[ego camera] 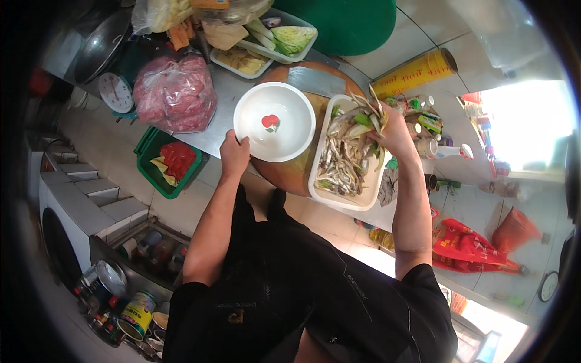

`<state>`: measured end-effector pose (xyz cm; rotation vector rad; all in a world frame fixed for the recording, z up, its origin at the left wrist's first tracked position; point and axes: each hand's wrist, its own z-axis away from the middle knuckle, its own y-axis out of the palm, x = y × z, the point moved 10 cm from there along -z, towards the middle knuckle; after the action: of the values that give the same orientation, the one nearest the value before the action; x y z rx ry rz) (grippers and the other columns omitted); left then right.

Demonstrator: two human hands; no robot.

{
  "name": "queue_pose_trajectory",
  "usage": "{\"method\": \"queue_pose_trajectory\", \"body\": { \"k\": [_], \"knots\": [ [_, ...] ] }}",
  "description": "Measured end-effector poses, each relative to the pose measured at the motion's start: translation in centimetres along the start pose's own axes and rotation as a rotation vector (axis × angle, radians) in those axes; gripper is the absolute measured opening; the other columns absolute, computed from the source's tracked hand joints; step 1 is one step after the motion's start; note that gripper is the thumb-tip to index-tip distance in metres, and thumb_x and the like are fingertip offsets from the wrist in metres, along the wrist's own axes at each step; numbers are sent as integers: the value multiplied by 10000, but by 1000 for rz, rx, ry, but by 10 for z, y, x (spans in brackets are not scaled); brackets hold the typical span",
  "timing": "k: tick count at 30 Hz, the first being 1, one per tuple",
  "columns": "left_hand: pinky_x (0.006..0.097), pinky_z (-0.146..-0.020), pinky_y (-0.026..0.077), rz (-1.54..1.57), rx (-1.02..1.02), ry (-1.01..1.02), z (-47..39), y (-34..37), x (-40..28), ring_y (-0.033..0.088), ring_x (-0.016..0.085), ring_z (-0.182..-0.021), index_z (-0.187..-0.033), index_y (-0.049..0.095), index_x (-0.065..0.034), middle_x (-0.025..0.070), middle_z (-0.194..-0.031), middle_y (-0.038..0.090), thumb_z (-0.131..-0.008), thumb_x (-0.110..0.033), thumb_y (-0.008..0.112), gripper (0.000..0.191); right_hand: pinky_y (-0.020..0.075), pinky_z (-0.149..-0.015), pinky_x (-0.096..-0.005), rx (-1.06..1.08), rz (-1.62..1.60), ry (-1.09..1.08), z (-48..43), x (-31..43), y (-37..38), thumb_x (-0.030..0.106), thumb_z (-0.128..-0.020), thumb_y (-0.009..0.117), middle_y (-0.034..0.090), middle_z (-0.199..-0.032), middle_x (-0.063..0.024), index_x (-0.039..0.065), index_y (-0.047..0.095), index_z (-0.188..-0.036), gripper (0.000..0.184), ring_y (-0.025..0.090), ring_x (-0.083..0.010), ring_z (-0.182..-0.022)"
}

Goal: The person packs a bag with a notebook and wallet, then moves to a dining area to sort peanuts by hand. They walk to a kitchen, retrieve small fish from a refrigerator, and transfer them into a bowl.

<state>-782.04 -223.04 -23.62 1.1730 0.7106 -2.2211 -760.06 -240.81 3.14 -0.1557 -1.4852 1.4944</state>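
My left hand (pixel 235 153) grips the near-left rim of a white bowl (pixel 295 141) with red fruit printed inside its bottom. The bowl is over a round wooden chopping board (pixel 281 178). To its right stands a white rectangular tray (pixel 347 203) holding small silvery fish (pixel 341 165) with bits of green scallion. Above the tray's far right part, my right hand (pixel 394 129) holds a bunch of scallion pieces and pale strips (pixel 368 119); some small fish may be among them. Behind the bowl a cleaver blade (pixel 316 80) lies flat on the board.
A plastic bag of raw meat (pixel 176 93) sits left of the bowl, beside a dial scale (pixel 116 92). Trays of vegetables (pixel 290 41) stand behind. Bottles and jars (pixel 426 146) line the right wall. Below the counter's left edge is a green bin (pixel 165 185).
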Motion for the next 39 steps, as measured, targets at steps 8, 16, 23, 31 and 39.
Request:
{"method": "queue_pose_trajectory", "body": {
  "k": [8, 16, 23, 31, 39],
  "knots": [
    [348, -504, 505, 36, 57, 10, 3, 4, -2, 637, 247, -533, -1012, 526, 68, 169, -726, 644, -848, -101, 584, 243, 497, -773, -341, 181, -10, -72, -79, 18, 119, 81, -667, 752, 661, -896, -98, 26, 595, -1054, 421, 621, -199, -825],
    [329, -506, 504, 98, 106, -19, 2, 3, 4, 626, 189, -518, -1007, 538, 49, 123, -690, 628, -850, -108, 602, 232, 478, -868, -365, 247, -65, -13, -78, -9, 190, 203, -686, 760, 632, -1109, -167, 78, 590, -1210, 564, 609, -300, -1020],
    [290, -495, 472, -90, 129, 108, 49, -12, -24, 602, 141, -552, -829, 564, 0, 64, -697, 613, -861, -118, 617, 133, 470, -921, -392, 32, 348, 187, 38, -146, 70, 223, -641, 811, 561, -1156, -230, 41, 509, -1278, 728, 572, -349, -1061],
    [289, -454, 497, 53, 771, -84, 132, 158, -6, 662, 178, -557, -753, 466, 7, 91, -634, 582, -880, -133, 600, 232, 450, -938, -454, 35, 407, 376, 108, -128, 147, 251, -504, 886, 322, -1379, -285, 102, 330, -1391, 1057, 421, -458, -1148],
    [294, -409, 477, -40, 812, -52, 126, 164, -9, 669, 202, -537, -693, 397, -21, 78, -572, 552, -901, -130, 579, 297, 465, -903, -451, 13, 79, 213, 52, -153, 142, 45, -584, 752, 423, -1251, -239, 86, 478, -1265, 735, 468, -472, -1093]
  ]
}}
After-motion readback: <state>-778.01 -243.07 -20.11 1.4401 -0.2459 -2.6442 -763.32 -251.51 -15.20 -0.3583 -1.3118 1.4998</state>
